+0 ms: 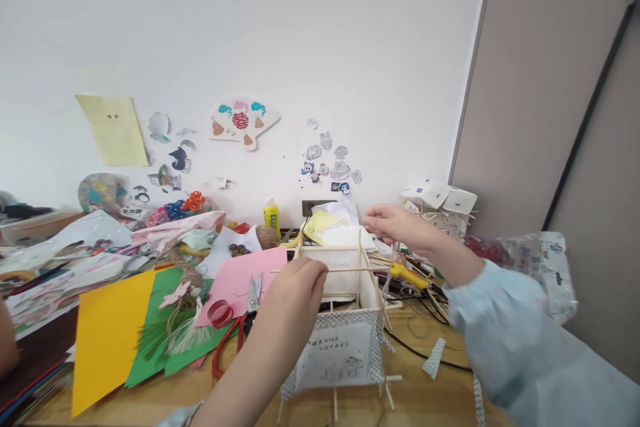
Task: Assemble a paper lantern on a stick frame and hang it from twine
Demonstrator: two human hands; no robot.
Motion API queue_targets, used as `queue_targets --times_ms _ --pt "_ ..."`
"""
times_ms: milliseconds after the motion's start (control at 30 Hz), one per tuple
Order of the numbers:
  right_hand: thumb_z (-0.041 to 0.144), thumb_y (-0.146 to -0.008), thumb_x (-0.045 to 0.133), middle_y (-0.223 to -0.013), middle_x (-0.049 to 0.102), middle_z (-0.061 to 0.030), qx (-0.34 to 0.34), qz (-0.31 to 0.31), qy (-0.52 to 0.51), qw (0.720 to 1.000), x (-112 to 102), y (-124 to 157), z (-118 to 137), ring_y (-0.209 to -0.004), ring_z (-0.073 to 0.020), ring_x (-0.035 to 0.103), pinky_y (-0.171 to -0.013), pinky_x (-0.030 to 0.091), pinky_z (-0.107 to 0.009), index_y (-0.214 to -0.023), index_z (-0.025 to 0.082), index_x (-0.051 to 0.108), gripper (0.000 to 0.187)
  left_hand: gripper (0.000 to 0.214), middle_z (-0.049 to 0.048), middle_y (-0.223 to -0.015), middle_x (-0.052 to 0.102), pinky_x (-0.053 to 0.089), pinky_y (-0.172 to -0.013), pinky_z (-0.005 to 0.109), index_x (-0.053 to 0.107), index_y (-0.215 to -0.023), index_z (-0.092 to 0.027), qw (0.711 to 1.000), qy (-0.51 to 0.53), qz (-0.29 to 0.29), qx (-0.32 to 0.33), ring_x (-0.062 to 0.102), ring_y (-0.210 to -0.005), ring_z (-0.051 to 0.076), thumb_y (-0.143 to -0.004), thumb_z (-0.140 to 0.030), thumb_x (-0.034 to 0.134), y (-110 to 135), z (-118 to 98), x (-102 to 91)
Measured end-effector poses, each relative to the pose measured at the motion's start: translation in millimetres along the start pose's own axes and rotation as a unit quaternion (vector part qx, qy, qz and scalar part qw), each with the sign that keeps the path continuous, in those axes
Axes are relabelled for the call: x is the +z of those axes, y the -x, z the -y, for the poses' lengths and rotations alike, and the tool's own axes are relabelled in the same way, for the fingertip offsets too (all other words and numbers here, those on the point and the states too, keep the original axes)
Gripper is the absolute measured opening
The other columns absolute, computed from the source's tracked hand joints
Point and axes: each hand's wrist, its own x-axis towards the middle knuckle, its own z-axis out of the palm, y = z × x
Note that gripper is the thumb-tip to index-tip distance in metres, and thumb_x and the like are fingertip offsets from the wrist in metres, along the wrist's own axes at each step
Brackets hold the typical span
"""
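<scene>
In front of me on the table stands a box-shaped frame of thin wooden sticks. A paper panel with handwriting, a drawing and a netted border covers its front. My left hand is closed at the frame's top left, pinching a thin wooden stick that lies across the open top. Raised behind the frame's right corner is my right hand, its fingers drawn together; whatever they hold, if anything, I cannot make out. Below it a yellow glue gun lies among loose sticks.
Red-handled scissors and a roll of red tape lie left of the frame, beside pink paper, green and yellow sheets, and tassels. A yellow bottle stands by the wall. Black cable and netted scraps lie right.
</scene>
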Motion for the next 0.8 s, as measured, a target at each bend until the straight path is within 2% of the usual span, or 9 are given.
queue_targets --times_ms 67,133,233,333,500,633,700,800 --pt "0.021 -0.079 0.056 -0.058 0.045 0.0052 0.009 0.053 0.059 0.997 4.3 -28.4 -11.4 -0.050 -0.0075 0.037 -0.047 0.028 -0.022 -0.070 0.016 0.054 0.011 0.028 0.0106 -0.089 0.069 0.049 -0.075 0.033 0.064 -0.084 -0.015 0.991 -0.090 0.096 -0.034 0.065 -0.088 0.023 -0.086 -0.008 0.037 -6.2 -2.3 3.5" --pt "0.014 -0.075 0.062 -0.055 0.048 0.0050 0.012 0.104 0.104 0.989 19.5 -50.3 -21.5 -0.051 -0.0077 0.039 -0.050 0.030 -0.023 -0.061 0.015 0.055 0.015 0.030 0.0147 -0.086 0.070 0.049 -0.069 0.035 0.066 -0.082 -0.012 0.980 -0.139 0.134 -0.047 0.067 -0.083 0.027 -0.078 0.001 0.039 -11.4 -6.5 5.8" --pt "0.017 -0.079 0.064 -0.054 0.049 0.0061 0.017 0.165 0.153 0.974 45.1 -67.4 -30.3 -0.052 -0.0084 0.043 -0.056 0.035 -0.023 -0.057 0.015 0.053 0.024 0.034 0.0176 -0.080 0.070 0.048 -0.063 0.035 0.067 -0.083 -0.009 0.973 -0.175 0.148 -0.043 0.068 -0.077 0.029 -0.072 0.006 0.039 -18.7 -12.4 5.0" --pt "0.016 -0.081 0.062 -0.056 0.052 0.0062 0.015 0.225 0.150 0.963 57.1 -70.9 -31.2 -0.053 -0.0084 0.043 -0.057 0.034 -0.022 -0.059 0.015 0.057 0.022 0.033 0.0169 -0.074 0.069 0.048 -0.068 0.036 0.069 -0.080 -0.010 0.967 -0.198 0.158 -0.025 0.068 -0.078 0.029 -0.074 0.005 0.040 -26.7 -15.9 5.3" --pt "0.018 -0.084 0.050 -0.057 0.058 0.0054 0.023 0.325 0.077 0.942 51.8 -69.7 -31.1 -0.046 -0.0063 0.033 -0.048 0.027 -0.022 -0.068 0.014 0.064 0.022 0.023 0.0180 -0.074 0.070 0.045 -0.077 0.039 0.070 -0.075 -0.011 0.963 -0.214 0.163 -0.017 0.068 -0.079 0.029 -0.082 -0.007 0.049 -39.0 -15.6 21.1" --pt "0.024 -0.085 0.048 -0.048 0.048 0.0077 0.042 0.379 0.035 0.924 49.9 -70.1 -35.5 -0.043 -0.0058 0.029 -0.045 0.025 -0.021 -0.069 0.013 0.065 0.026 0.023 0.0196 -0.074 0.070 0.046 -0.077 0.043 0.071 -0.077 -0.010 0.962 -0.216 0.164 -0.018 0.068 -0.078 0.030 -0.085 -0.016 0.050 -43.4 -14.9 33.2" --pt "0.026 -0.084 0.050 -0.044 0.043 0.0086 0.050 0.388 0.027 0.920 51.0 -70.9 -38.2 -0.041 -0.0057 0.027 -0.044 0.023 -0.021 -0.066 0.013 0.066 0.027 0.025 0.0206 -0.074 0.070 0.047 -0.075 0.043 0.071 -0.078 -0.009 0.962 -0.217 0.167 -0.017 0.069 -0.078 0.031 -0.085 -0.015 0.048 -43.9 -15.3 34.0" --pt "0.024 -0.080 0.055 -0.049 0.048 0.0078 0.054 0.367 0.016 0.929 49.5 -72.5 -42.0 -0.044 -0.0055 0.032 -0.045 0.026 -0.021 -0.068 0.013 0.065 0.019 0.025 0.0217 -0.076 0.071 0.048 -0.074 0.042 0.072 -0.080 -0.008 0.959 -0.221 0.177 -0.013 0.069 -0.079 0.031 -0.083 -0.009 0.046 -43.8 -14.7 27.7"
